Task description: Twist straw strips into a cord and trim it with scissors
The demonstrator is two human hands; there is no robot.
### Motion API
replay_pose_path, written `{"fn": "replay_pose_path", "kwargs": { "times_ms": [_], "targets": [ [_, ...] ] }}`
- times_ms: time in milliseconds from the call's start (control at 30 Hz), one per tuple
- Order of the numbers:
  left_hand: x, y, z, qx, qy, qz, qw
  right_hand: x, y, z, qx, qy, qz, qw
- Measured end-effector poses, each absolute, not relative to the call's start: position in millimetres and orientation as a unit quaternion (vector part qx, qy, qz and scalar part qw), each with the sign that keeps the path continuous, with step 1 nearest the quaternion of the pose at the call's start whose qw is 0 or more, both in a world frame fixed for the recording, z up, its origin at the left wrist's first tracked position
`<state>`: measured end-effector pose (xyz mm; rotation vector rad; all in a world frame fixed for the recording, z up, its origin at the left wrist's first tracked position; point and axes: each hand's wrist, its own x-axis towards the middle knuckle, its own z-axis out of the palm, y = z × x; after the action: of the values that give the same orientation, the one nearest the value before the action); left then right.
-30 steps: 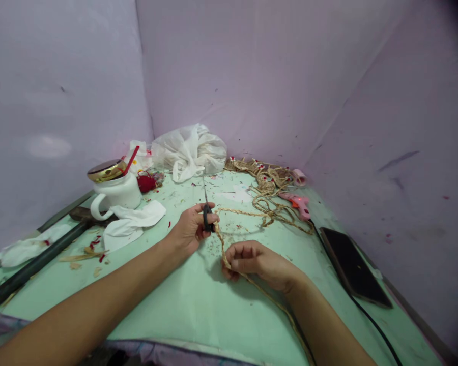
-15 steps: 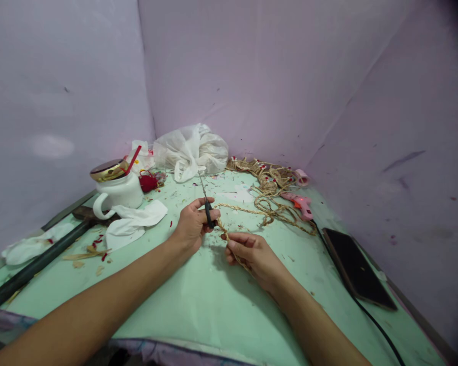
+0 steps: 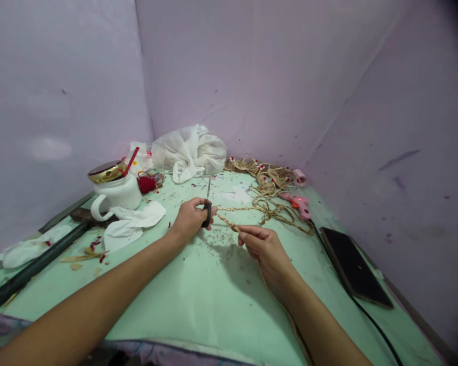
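Observation:
My left hand [image 3: 191, 217] is closed around a pair of black-handled scissors [image 3: 207, 215], whose thin blades point away toward the back wall. A braided straw cord [image 3: 226, 220] runs from the fingers of that hand to my right hand [image 3: 266, 250], which pinches it between thumb and fingertips. Past the right hand, the cord's strand trails down along the forearm toward the table's front edge. More of the cord stretches right from the left hand to a loose tangle of cord [image 3: 269, 208] on the table.
Along the back lie a white plastic bag [image 3: 191, 152] and woven straw pieces with red dots [image 3: 267, 179]. A pink glue gun [image 3: 298, 204] and a dark phone [image 3: 354, 267] are on the right. Leftward are a white mug [image 3: 118, 192], white cloth [image 3: 132, 223] and a long-handled hammer [image 3: 57, 256].
My right hand has moved right and slightly up along the cord, drawing its short stretch longer between the hands. The scissors have turned to point more upright.

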<state>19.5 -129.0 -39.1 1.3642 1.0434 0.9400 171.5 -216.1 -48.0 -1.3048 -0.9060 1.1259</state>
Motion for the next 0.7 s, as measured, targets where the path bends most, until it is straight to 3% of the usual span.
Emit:
{"fn": "replay_pose_path", "kwargs": {
  "times_ms": [200, 333, 500, 700],
  "targets": [
    [-2.5, -141.1, -29.1, 0.853, 0.339, 0.310, 0.247, 181.7, -213.2, -37.1, -0.565, -0.357, 0.474, 0.573],
    [-1.8, -149.4, -29.8, 0.929, 0.271, 0.237, 0.088, 182.5, -214.7, -37.5, -0.554, -0.369, 0.480, 0.572],
    [-1.1, -147.9, -33.0, 0.948, 0.259, 0.184, 0.010, 184.6, -214.3, -40.3, -0.549, -0.406, 0.464, 0.564],
    [-0.5, -149.8, -32.0, 0.952, 0.262, 0.157, 0.007, 182.7, -212.6, -39.3, -0.560, -0.406, 0.447, 0.568]
  ]
}}
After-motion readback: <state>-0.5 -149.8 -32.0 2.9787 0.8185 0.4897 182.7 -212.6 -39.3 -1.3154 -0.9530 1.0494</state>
